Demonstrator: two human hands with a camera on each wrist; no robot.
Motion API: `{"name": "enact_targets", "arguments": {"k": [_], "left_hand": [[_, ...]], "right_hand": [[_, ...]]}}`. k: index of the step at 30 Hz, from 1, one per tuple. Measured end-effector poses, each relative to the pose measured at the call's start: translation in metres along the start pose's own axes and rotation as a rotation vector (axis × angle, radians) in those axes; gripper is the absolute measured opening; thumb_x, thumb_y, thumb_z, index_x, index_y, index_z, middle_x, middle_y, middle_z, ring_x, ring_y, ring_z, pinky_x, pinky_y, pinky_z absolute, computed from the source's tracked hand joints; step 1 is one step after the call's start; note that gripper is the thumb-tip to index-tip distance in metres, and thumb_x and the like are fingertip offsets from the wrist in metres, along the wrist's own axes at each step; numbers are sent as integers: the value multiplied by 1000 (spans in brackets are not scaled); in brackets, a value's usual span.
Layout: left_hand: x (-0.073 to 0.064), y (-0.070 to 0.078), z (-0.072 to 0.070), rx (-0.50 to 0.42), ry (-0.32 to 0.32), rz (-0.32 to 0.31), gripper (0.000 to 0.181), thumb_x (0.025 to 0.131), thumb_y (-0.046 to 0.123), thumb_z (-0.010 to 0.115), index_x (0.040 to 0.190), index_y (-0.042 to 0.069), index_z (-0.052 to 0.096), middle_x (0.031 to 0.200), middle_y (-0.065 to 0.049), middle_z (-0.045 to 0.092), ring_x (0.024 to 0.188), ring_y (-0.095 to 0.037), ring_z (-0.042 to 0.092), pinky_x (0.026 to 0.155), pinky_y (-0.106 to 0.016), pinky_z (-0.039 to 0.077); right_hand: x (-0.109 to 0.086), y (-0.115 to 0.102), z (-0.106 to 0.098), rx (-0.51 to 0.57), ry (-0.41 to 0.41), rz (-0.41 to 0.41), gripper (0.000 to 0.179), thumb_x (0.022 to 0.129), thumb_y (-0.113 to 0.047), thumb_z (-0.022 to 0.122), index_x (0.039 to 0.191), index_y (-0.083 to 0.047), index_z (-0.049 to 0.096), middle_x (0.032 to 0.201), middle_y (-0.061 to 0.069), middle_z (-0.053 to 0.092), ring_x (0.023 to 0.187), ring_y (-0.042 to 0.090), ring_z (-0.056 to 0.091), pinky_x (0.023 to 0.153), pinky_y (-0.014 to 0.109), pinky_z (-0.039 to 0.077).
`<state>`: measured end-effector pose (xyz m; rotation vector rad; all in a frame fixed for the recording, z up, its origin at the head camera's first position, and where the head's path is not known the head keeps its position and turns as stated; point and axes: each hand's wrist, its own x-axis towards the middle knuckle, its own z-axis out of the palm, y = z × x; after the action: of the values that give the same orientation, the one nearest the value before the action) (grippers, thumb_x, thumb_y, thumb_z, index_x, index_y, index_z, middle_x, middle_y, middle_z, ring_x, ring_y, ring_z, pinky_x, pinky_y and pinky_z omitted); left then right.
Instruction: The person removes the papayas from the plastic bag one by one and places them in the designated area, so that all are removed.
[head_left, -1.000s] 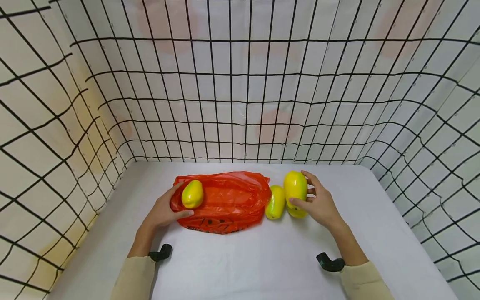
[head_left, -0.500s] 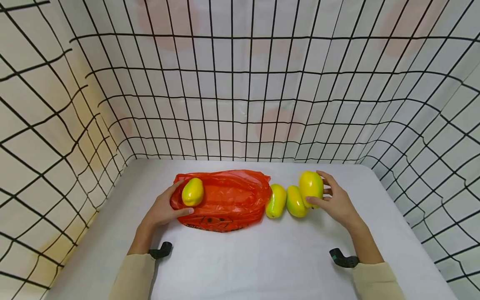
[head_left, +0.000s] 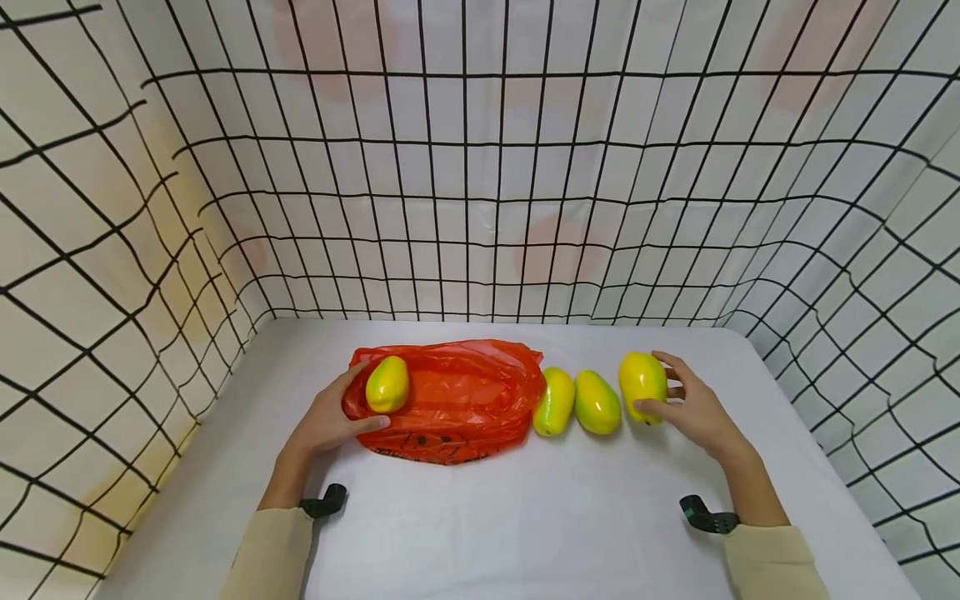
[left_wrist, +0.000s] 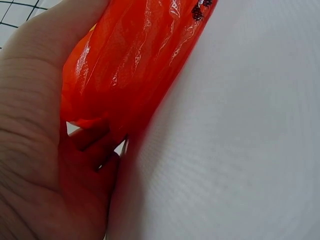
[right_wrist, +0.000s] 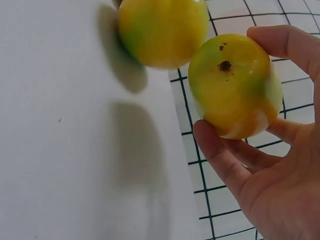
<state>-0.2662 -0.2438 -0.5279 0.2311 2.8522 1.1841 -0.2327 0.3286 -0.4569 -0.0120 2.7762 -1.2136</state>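
Observation:
In the head view my left hand cups the left end of a red plastic bag, thumb in front and fingers behind. A yellow mango lies at that end of the bag, between thumb and fingers. The left wrist view shows the fingers partly hidden by the red film. My right hand grips another mango between thumb and fingers, at the right of the group. In the right wrist view this mango is raised, its shadow apart on the table.
Two more mangoes stand side by side on the white table: one mango against the bag's right end, the other mango between it and the held one. A black grid on white walls encloses the back and sides.
My right hand has carried its mango to the right and down, off from above the middle mango, which now shows fully. My left hand and the bag have stayed in place.

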Motion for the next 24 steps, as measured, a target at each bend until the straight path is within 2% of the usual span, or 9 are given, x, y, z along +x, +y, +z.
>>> {"name": "enact_targets", "arguments": {"k": [7,24], "left_hand": [[0,0,0,-11,3,2,117,70,62,86,164,26,26,163,-15,38,145,-42,41,102,-62,53],[1,0,1,-11,2,-20,118,70,64,85,165,27,24,165,-15,36,146,-42,39,103,-61,53]], "right_hand": [[7,14,5,-23,-38,25,100,90,-51,76,166,-23,16,159,28,32,131,46,46,96,62,52],[13,27,16,-18,-68,48,99,90,-50,75,165,-20,17,158,29,33,129,44,49,95,56,53]]}}
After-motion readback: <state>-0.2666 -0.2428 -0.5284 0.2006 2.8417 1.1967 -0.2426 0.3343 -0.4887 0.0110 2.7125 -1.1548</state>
